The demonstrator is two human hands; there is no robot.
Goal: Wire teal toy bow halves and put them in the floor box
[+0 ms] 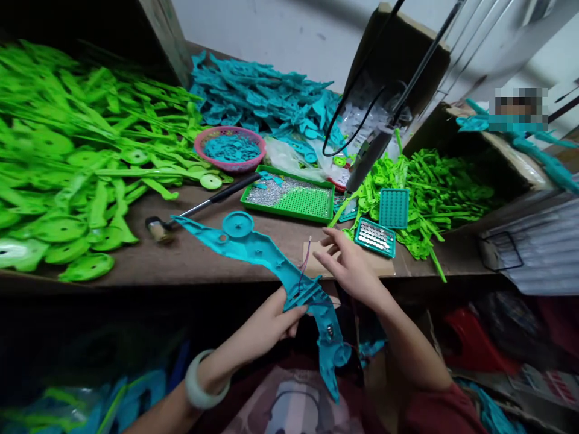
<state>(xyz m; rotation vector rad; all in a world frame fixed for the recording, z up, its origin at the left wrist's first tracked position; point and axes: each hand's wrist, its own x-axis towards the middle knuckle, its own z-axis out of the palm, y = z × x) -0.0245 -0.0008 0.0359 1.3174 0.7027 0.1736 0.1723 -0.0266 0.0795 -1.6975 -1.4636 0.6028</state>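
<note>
My left hand (278, 319) grips a long, curved teal plastic part (271, 256) near its middle, with the thumb across it. Ribs and posts line the part's hollow side, and a round disc stands out near its upper end. Thin dark red wires (304, 259) rise from its middle, ending in a small pale tip. Lower down, small silvery pieces (330, 330) sit in a recess. Just right of the wires, my right hand (346, 262) hovers with its fingers apart and nothing visible in them.
Bright green parts (58, 157) heap up at left, teal parts (262, 96) at the back. On the bench lie a hammer (217, 196), a pink basket (257, 150), a green tray (289, 212) of small metal pieces and a teal tray (375, 237). An electric screwdriver (368, 158) hangs above.
</note>
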